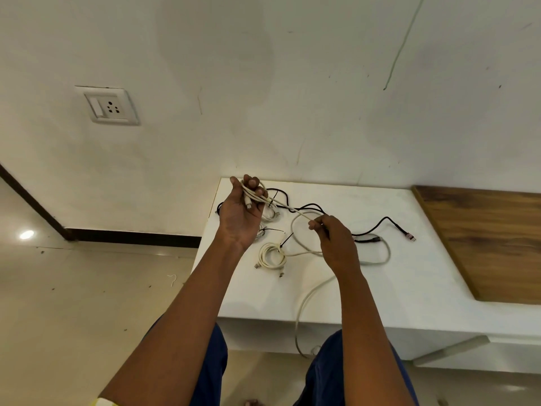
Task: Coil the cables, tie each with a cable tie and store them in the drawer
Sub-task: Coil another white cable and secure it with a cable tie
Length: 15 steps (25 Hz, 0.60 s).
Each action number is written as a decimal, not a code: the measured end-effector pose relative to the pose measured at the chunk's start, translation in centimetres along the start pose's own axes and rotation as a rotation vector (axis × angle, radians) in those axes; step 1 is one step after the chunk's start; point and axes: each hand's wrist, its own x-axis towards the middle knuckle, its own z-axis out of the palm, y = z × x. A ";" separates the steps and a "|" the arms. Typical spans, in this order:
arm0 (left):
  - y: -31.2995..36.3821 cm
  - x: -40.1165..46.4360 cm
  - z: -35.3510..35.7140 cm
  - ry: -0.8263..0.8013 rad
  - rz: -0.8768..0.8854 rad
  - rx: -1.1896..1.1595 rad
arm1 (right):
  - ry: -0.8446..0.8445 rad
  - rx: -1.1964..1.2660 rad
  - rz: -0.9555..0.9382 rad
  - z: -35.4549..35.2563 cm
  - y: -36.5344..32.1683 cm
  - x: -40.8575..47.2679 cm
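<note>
Above the white table [395, 288], held up a white cable [288, 207] between both hands: right hand [336, 241] pinched the taut strand, left hand [243, 212] gripped the loops wound round its fingers. Beyond, on the tabletop, lay a tied white coil [273, 256] and a loose black cable [371, 227]. Farther back, stood a wall socket [108, 106].
</note>
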 end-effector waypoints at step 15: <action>-2.7 0.4 -1.5 0.247 0.176 0.860 | -0.197 0.146 -0.168 0.8 -3.3 -0.7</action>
